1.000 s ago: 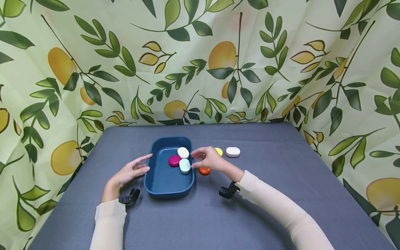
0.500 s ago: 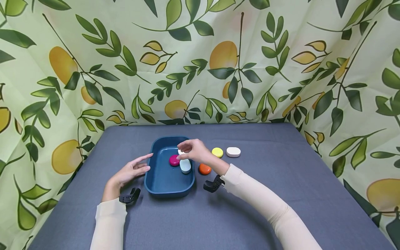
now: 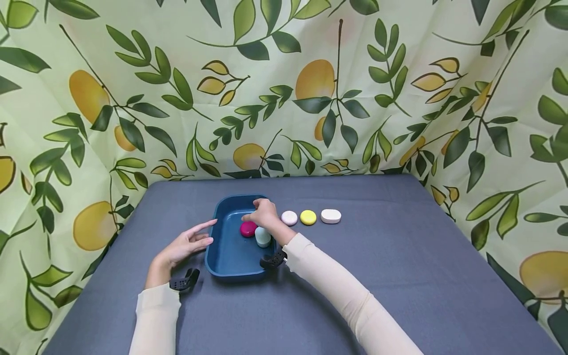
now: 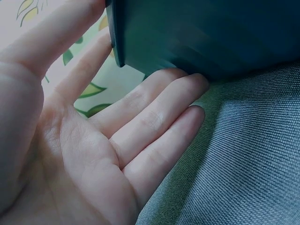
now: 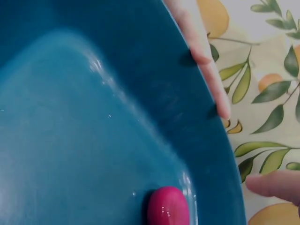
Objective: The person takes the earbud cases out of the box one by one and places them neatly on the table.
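Note:
A dark blue plastic box (image 3: pixel 235 277) stands in the middle of the table. A magenta soap (image 3: pixel 247 229) and a pale mint soap (image 3: pixel 263 238) lie inside it. My left hand (image 3: pixel 181 247) rests its fingers against the left wall, with the index fingertip at the rim; the left wrist view shows the palm and several fairly straight fingers. Over the far right part of the box hovers my right hand (image 3: pixel 265 216), thumb and fingers apart, nothing visible between them. Its fingertip (image 5: pixel 274 183) appears in the right wrist view, apart from the magenta soap. Anything beneath the hand is hidden.
Right of the box, a pinkish-white round soap (image 3: pixel 289 218), a yellow round soap (image 3: pixel 308 217) and a white oval soap (image 3: pixel 331 216) sit in a row on the grey tablecloth (image 3: pixel 364 276). A leaf-printed curtain (image 3: pixel 284 74) borders the table.
My right hand has moved left from the box's right rim to above its inside, now covering the white soap. The pinkish-white soap has come into view; my sleeve hides the orange one.

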Demonstrator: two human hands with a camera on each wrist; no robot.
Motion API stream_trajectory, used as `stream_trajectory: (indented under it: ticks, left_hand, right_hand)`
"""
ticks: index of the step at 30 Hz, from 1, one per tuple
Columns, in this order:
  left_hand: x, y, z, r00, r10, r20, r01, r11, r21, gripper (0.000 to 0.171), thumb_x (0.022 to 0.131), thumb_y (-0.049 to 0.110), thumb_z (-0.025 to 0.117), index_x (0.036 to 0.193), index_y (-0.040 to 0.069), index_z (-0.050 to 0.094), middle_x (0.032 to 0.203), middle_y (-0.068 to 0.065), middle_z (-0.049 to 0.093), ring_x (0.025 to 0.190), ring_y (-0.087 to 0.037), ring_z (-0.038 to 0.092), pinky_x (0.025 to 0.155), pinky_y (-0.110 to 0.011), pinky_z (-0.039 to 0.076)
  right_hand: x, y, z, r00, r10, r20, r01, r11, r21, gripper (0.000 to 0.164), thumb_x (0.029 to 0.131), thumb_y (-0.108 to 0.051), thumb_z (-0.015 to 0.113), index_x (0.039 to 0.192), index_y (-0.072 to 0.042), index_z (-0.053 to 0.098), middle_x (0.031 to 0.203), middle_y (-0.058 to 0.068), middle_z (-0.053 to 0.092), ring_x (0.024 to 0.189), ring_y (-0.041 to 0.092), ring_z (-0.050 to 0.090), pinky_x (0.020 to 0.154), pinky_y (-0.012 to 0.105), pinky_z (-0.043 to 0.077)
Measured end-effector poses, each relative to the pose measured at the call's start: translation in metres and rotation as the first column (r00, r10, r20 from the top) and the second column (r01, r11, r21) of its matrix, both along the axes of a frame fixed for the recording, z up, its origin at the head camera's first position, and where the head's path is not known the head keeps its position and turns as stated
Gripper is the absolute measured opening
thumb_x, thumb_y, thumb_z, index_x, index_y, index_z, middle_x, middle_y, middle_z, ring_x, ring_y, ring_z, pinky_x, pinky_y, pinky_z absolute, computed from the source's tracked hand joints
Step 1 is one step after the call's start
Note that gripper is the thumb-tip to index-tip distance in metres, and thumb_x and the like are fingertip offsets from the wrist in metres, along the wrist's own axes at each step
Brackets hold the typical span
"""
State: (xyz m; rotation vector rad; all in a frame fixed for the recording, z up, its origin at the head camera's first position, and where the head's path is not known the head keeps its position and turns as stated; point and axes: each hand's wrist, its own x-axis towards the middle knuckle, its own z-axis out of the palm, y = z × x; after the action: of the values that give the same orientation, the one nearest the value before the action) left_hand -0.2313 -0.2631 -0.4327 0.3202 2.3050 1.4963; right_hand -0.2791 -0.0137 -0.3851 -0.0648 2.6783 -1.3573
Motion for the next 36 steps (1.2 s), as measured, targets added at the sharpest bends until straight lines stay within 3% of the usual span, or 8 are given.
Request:
stream_trajectory:
  ticks: [5, 14, 19, 26, 29, 36]
  left_hand:
    - [0.002, 0.000, -0.002, 1.000, 0.006, 0.002, -0.006, 1.000, -0.001, 0.068, 0.097, 0.030, 0.057, 0.154, 0.012, 0.024, 0.146, -0.033, 0.041, 0.129, -0.040, 0.052, 0.108, -0.053, 0.044]
    - [0.001, 0.000, 0.000, 1.000, 0.005, -0.001, -0.005, 1.000, 0.001, 0.068, 0.097, 0.030, 0.058, 0.153, 0.012, 0.025, 0.146, -0.033, 0.041, 0.131, -0.042, 0.050, 0.107, -0.052, 0.045]
    - [0.000, 0.000, 0.001, 1.000, 0.003, -0.007, -0.003, 1.000, -0.002, 0.068, 0.097, 0.030, 0.058, 0.153, 0.011, 0.025, 0.146, -0.033, 0.041, 0.129, -0.040, 0.052, 0.107, -0.052, 0.045]
    - [-0.002, 0.000, -0.001, 1.000, 0.011, 0.005, -0.011, 1.000, -0.007, 0.068, 0.096, 0.031, 0.059, 0.153, 0.013, 0.026, 0.147, -0.032, 0.040, 0.131, -0.041, 0.050, 0.107, -0.051, 0.045]
    - [-0.002, 0.000, -0.001, 1.000, 0.004, 0.000, -0.004, 1.000, 0.003, 0.068, 0.096, 0.030, 0.058, 0.153, 0.012, 0.026, 0.148, -0.033, 0.039, 0.132, -0.043, 0.049, 0.107, -0.052, 0.045]
    - [-0.001, 0.000, -0.001, 1.000, 0.001, -0.006, -0.001, 1.000, 0.018, 0.067, 0.097, 0.028, 0.058, 0.153, 0.012, 0.026, 0.147, -0.033, 0.040, 0.130, -0.041, 0.051, 0.106, -0.051, 0.046]
  right_hand:
    - [-0.004, -0.010, -0.001, 0.997, -0.071, 0.015, 0.068, 0.988, 0.141, 0.061, 0.077, -0.022, 0.079, 0.129, 0.001, 0.058, 0.132, 0.015, 0.062, 0.126, 0.027, 0.056, 0.103, 0.036, 0.050]
    - [-0.007, -0.021, -0.005, 0.997, -0.067, 0.040, 0.050, 0.942, 0.331, 0.040, 0.078, -0.029, 0.079, 0.104, -0.001, 0.067, 0.108, 0.011, 0.071, 0.102, 0.023, 0.066, 0.087, 0.033, 0.056]
    - [-0.008, -0.021, -0.008, 0.999, -0.033, 0.015, 0.026, 0.935, 0.353, 0.036, 0.078, -0.028, 0.080, 0.100, -0.002, 0.068, 0.105, 0.010, 0.071, 0.100, 0.023, 0.066, 0.085, 0.032, 0.056]
    - [-0.015, -0.017, -0.015, 1.000, -0.018, 0.013, 0.014, 0.970, 0.243, 0.052, 0.075, -0.016, 0.081, 0.123, -0.004, 0.064, 0.124, 0.012, 0.066, 0.115, 0.024, 0.060, 0.094, 0.032, 0.054]
    - [-0.017, -0.017, -0.018, 0.999, -0.014, 0.031, 0.007, 0.976, 0.220, 0.052, 0.075, -0.012, 0.080, 0.124, -0.005, 0.064, 0.127, 0.011, 0.065, 0.117, 0.023, 0.059, 0.095, 0.032, 0.054]
    - [-0.017, -0.019, -0.020, 0.999, 0.007, 0.041, -0.022, 0.928, 0.371, 0.034, 0.074, -0.013, 0.079, 0.103, 0.000, 0.066, 0.103, 0.012, 0.070, 0.089, 0.022, 0.061, 0.072, 0.029, 0.055]
